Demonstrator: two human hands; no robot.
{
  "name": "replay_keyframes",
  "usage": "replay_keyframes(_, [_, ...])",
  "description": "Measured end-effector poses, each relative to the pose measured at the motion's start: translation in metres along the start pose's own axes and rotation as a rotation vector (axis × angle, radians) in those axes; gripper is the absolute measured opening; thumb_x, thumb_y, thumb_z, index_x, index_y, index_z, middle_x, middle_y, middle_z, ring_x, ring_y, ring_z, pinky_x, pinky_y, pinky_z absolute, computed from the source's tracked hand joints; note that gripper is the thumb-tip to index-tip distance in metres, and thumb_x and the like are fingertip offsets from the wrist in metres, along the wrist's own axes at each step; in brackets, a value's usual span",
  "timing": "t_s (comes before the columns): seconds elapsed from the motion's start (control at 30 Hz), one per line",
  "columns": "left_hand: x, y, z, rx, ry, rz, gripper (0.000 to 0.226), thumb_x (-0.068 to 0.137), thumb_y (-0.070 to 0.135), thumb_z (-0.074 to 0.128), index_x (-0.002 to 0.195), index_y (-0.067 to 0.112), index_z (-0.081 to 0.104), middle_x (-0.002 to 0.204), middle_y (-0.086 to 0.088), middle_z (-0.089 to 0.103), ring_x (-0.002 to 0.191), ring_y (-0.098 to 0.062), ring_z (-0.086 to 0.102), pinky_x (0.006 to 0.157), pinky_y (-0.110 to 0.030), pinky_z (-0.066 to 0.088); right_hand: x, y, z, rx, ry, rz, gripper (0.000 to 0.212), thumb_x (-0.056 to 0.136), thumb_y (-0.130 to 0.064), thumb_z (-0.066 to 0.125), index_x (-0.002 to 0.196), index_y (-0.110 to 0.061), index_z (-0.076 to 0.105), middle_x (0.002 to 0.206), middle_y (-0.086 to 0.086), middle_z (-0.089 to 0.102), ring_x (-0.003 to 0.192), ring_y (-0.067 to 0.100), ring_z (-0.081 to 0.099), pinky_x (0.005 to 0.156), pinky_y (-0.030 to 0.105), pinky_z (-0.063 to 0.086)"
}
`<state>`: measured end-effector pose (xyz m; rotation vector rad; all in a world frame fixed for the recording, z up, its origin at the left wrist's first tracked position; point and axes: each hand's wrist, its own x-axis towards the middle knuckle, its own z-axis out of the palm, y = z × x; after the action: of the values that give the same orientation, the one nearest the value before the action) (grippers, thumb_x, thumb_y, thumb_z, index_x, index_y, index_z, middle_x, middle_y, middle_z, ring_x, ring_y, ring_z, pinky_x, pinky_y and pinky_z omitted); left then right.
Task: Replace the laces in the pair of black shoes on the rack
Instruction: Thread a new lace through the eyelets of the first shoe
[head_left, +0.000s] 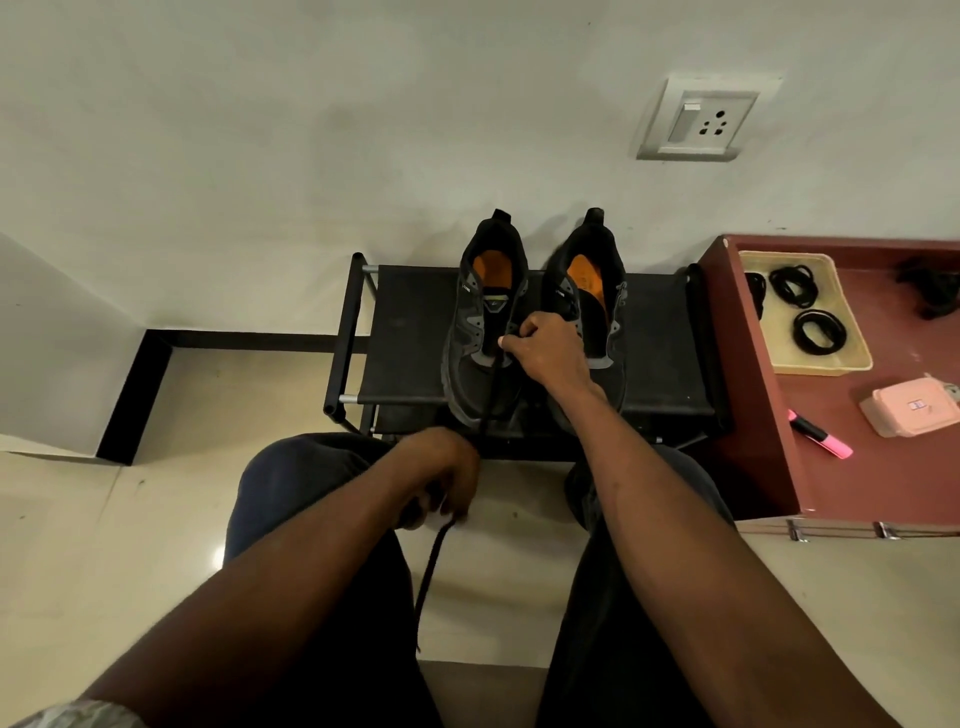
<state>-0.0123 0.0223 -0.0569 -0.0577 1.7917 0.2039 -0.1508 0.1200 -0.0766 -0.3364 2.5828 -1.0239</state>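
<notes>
Running from the eyelets of the left shoe (485, 317) straight back toward the person, the black lace (488, 395) lies along the shoe's long axis, toe pointing at the knees, both shoes standing on the black rack (410, 322). The right hand (545, 348), the nearer one to the eyelets, pinches the lace at the shoe's tongue; the left hand (441, 478), lower and closer to the body, is curled round the same lace, whose free end dangles below. Any pull, I judge, goes along that line
</notes>
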Motion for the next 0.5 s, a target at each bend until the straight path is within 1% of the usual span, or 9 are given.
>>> replay_keyframes(0.03, [-0.007,-0.007,-0.014,-0.129,0.136,0.023,0.029,0.097,0.031,0.063,0.076,0.012,0.065,0.069,-0.001,0.065,0.059,-0.013,0.061,0.056,-0.025,0.051,0.000,0.000,0.000,-0.003,-0.015,-0.003,0.030,0.083,-0.040,0.075,0.083,-0.014,0.061,0.075,0.003,0.063,0.073,0.021,0.062,0.068,0.039,0.051])
replay_keyframes(0.07, [-0.013,-0.012,-0.027,-0.269,0.290,0.073,0.031,0.098,0.033,0.061,0.077,0.011,0.064,0.067,-0.001,0.063,0.053,-0.012,0.058,0.051,-0.023,0.048,0.000,0.000,-0.001,-0.008,-0.033,-0.006,0.031,0.084,-0.042,0.074,0.083,-0.015,0.060,0.075,0.001,0.062,0.073,0.020,0.061,0.066,0.037,0.049])
replay_keyframes(0.1, [-0.017,-0.015,-0.038,-0.418,0.460,0.130,0.034,0.098,0.037,0.060,0.081,0.008,0.065,0.067,-0.001,0.063,0.053,-0.013,0.057,0.051,-0.024,0.048,0.000,0.000,-0.002,-0.015,-0.055,-0.011,0.032,0.085,-0.043,0.074,0.083,-0.015,0.059,0.073,0.000,0.061,0.071,0.019,0.060,0.064,0.035,0.046])
replay_keyframes(0.17, [-0.017,-0.019,-0.051,-0.682,0.823,0.206,0.036,0.095,0.042,0.063,0.086,0.007,0.065,0.070,-0.002,0.063,0.061,-0.016,0.060,0.059,-0.029,0.049,0.000,-0.001,-0.005,-0.027,-0.101,-0.012,0.033,0.087,-0.042,0.073,0.086,-0.012,0.059,0.071,0.000,0.057,0.067,0.018,0.055,0.061,0.033,0.041])
replay_keyframes(0.2, [-0.015,-0.018,-0.054,-0.729,0.972,0.189,0.035,0.093,0.043,0.065,0.087,0.009,0.063,0.073,-0.001,0.062,0.065,-0.017,0.060,0.062,-0.031,0.049,-0.001,-0.001,-0.006,-0.030,-0.122,-0.007,0.033,0.088,-0.042,0.073,0.090,-0.012,0.059,0.072,0.000,0.056,0.067,0.017,0.054,0.060,0.032,0.040])
replay_keyframes(0.23, [-0.011,-0.016,-0.054,-0.708,1.060,0.137,0.033,0.092,0.045,0.066,0.089,0.012,0.061,0.075,0.000,0.061,0.069,-0.017,0.060,0.064,-0.033,0.048,-0.001,-0.001,-0.006,-0.033,-0.143,0.001,0.033,0.088,-0.041,0.073,0.092,-0.012,0.059,0.073,0.000,0.056,0.067,0.017,0.053,0.058,0.032,0.038])
replay_keyframes(0.27, [-0.005,-0.015,-0.054,-0.654,1.082,0.087,0.032,0.091,0.046,0.065,0.093,0.015,0.058,0.080,0.000,0.061,0.072,-0.018,0.060,0.064,-0.033,0.048,-0.001,-0.002,-0.007,-0.036,-0.160,0.009,0.032,0.088,-0.041,0.073,0.092,-0.013,0.057,0.074,0.000,0.055,0.067,0.017,0.052,0.057,0.031,0.037])
replay_keyframes(0.37, [0.003,-0.009,-0.053,-0.512,1.028,0.025,0.029,0.096,0.037,0.059,0.112,0.013,0.054,0.099,-0.007,0.064,0.088,-0.026,0.063,0.072,-0.039,0.050,-0.003,-0.001,-0.006,-0.045,-0.165,0.013,0.033,0.088,-0.042,0.072,0.088,-0.016,0.052,0.075,0.000,0.054,0.066,0.016,0.051,0.055,0.031,0.034])
replay_keyframes(0.5, [0.004,-0.006,-0.050,-0.464,1.040,0.047,0.019,0.100,0.023,0.049,0.114,0.012,0.055,0.102,-0.010,0.064,0.084,-0.027,0.058,0.070,-0.039,0.045,-0.006,-0.003,-0.003,-0.080,-0.112,0.002,0.033,0.087,-0.043,0.073,0.085,-0.013,0.058,0.075,0.002,0.059,0.068,0.018,0.055,0.055,0.031,0.037])
